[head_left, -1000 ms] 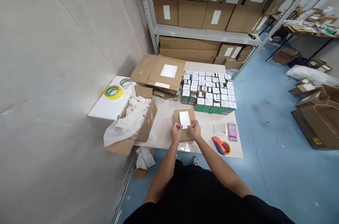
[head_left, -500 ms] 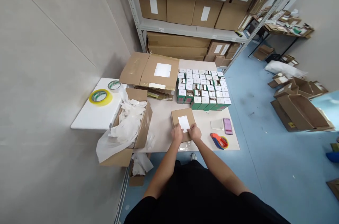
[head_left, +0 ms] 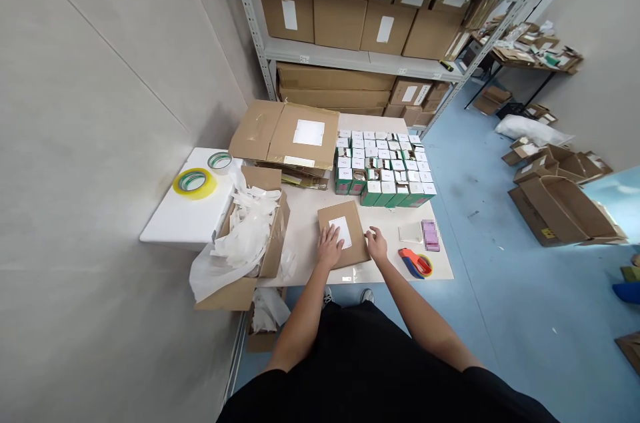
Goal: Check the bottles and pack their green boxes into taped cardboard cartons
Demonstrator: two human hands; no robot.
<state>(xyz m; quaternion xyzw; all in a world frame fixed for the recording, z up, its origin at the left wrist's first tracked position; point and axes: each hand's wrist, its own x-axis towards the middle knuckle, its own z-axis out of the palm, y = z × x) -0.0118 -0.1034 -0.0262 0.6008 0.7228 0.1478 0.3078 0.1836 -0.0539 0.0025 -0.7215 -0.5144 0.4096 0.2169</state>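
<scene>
A flat brown cardboard box (head_left: 354, 226) with a white label (head_left: 342, 231) lies tilted slightly on the table in front of me. My left hand (head_left: 330, 246) rests flat on its left part, fingers spread over the label's lower left. At the box's right edge is my right hand (head_left: 377, 244), its fingers apart and nothing held between them; whether the fingertips touch the box I cannot tell. To the right lie an orange and blue tape dispenser (head_left: 416, 263), a purple stack (head_left: 431, 235) and a clear flat piece (head_left: 411, 233).
Rows of small green-and-white boxes (head_left: 385, 166) stand at the table's back. Folded cardboard (head_left: 285, 136) lies left of them. A carton of white packing paper (head_left: 253, 229) stands at the left, beside a white ledge with tape rolls (head_left: 194, 183). Behind is a metal shelf (head_left: 340, 57) of cartons.
The box has turned a little on the table. My left hand has flattened onto the label, and my right hand has moved off the label to the box's right edge and opened.
</scene>
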